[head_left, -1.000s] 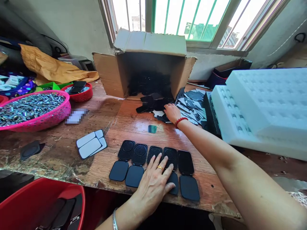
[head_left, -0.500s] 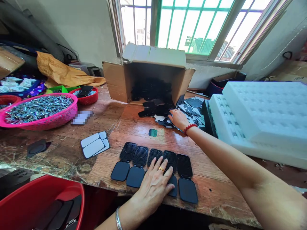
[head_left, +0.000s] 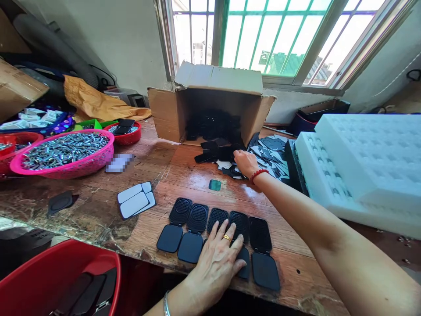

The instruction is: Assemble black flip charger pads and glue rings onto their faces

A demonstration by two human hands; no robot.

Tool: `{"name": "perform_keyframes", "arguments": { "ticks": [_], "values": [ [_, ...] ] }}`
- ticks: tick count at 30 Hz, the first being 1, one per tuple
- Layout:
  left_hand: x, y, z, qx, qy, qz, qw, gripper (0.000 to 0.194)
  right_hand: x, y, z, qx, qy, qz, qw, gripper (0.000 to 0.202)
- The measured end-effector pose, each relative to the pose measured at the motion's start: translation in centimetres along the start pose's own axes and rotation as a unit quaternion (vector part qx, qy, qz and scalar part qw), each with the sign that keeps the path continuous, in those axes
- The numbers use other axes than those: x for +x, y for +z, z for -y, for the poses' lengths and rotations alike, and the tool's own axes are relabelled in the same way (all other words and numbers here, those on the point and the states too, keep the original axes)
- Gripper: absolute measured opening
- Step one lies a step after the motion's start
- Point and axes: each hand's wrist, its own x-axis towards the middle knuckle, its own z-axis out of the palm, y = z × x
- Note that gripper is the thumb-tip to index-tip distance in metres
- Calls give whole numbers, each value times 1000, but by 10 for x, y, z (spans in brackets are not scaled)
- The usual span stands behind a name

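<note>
Left hand (head_left: 219,259) lies spread, empty, on square black hinged cases (head_left: 241,223) by the wooden counter's (head_left: 179,182) front edge — press lightly; right hand (head_left: 246,163) curls by black-and-white sheets (head_left: 272,145), grip unseen.

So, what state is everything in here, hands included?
Hinged black cases: five in a row, opened flat where visible.
Left hand: spread, resting on the cases.
Right hand: fingers bent, at the loose black pieces; grip unclear.
Cardboard box: open at the front.
Pink basket: full of metal parts.
White-faced pieces: overlapping, flat on the table.
White foam blocks: stacked.
Red bin: open, holding black items.
</note>
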Motion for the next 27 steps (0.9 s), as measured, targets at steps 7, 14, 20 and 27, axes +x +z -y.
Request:
{"name": "perform_keyframes", "arguments": {
  "ticks": [7,14,20,27],
  "values": [
    [-1,5,0,-2,9,-21,1000,53,-4,-6,-5,18,12,-16,1000,22],
    [5,-9,-3,-9,3,20,1000,53,19,11,-2,51,86,-26,995,42],
    [8,-7,-1,-10,2,30,999,54,26,23,12,74,93,-33,992,34],
    [3,-3,-1,-15,3,3,1000,53,4,17,16,135,51,-86,986,13]
  ]
}}
